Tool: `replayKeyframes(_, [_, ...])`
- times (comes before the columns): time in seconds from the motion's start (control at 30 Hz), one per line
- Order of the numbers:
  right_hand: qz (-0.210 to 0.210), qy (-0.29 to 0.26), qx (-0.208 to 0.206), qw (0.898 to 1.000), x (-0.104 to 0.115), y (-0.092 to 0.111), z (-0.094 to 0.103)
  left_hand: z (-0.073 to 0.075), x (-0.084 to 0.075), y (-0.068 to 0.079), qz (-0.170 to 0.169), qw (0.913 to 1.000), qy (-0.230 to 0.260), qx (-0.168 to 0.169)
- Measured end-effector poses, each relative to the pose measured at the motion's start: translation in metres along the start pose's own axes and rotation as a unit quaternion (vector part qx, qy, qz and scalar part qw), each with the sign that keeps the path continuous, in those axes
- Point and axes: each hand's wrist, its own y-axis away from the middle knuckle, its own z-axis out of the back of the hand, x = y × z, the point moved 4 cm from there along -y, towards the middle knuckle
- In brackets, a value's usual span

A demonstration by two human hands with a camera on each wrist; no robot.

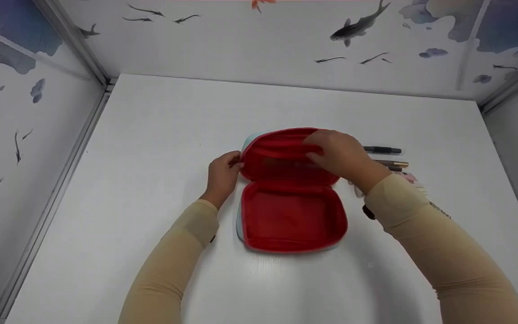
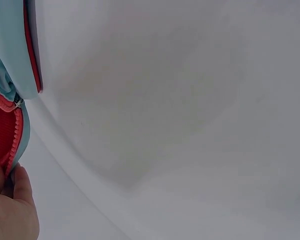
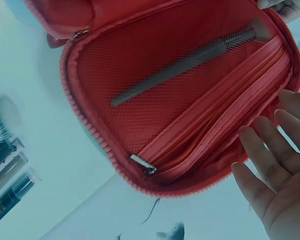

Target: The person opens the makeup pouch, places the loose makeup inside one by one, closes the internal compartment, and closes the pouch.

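A zip case, light blue outside and red inside, stands unzipped on the table, its red base [image 1: 292, 220] towards me and its lid [image 1: 281, 150] raised behind. My left hand [image 1: 223, 173] pinches the lid's left edge; in the left wrist view the thumb and fingers [image 2: 23, 185] meet at the red zip teeth [image 2: 16, 135]. Over the lid's upper right is my right hand [image 1: 337, 153], its fingers spread at the rim beside the pocket zip. Behind the lid's mesh [image 3: 140, 65] lies a slim brush [image 3: 190, 60]. A silver zip pull [image 3: 145, 164] sits at the pocket's end.
Right of the case, partly behind my right arm, lie a black pen-like stick [image 1: 382, 150], a slimmer stick with a gold end [image 1: 398, 164], a pink patterned item [image 1: 409, 177] and a chain [image 1: 441, 210]. Printed panels [image 1: 241, 45] wall the table's back and sides.
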Motion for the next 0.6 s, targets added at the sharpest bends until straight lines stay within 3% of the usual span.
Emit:
replayKeyframes(0.23, [-0.004,-0.024,-0.038,0.999,-0.011,0.017,0.004,-0.001,-0.001,0.000,0.020,0.9998,0.003,0.005])
replayKeyframes(0.6, [-0.005,-0.040,-0.099,0.994,-0.037,0.047,0.002,-0.001,0.002,0.000,0.024,0.9997,0.004,-0.003])
